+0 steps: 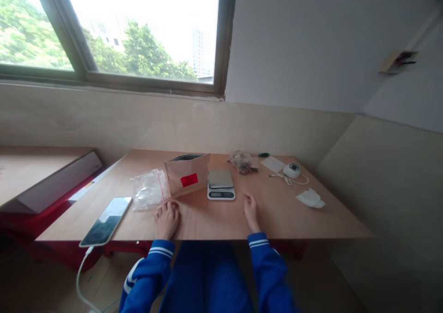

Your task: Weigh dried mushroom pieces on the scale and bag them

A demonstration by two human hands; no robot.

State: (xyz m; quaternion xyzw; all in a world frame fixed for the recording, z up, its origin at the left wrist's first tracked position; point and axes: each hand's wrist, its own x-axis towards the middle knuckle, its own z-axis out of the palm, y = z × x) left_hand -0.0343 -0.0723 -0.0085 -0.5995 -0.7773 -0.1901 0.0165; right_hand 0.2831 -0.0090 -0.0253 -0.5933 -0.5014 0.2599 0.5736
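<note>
blue sleeves with white cuff stripes [162, 253] fill the lower centre. the left hand [166, 220] lies flat and empty on the wooden worktop [277, 216], touching the clear zip bag [149, 189] at mid-left; the right hand [250, 213] rests open, empty, near the small silver digital scale [221, 184]. a nudge could slide the bag or tip the leaning brown paper pouch with a red label [187, 176]. the scale's display is unreadable.

A single view from the person's head looks forward and down across the desk [277, 221] toward the window [138, 32] and the wall; the near edge of the desk sits close below, the far corner of the room well beyond
</note>
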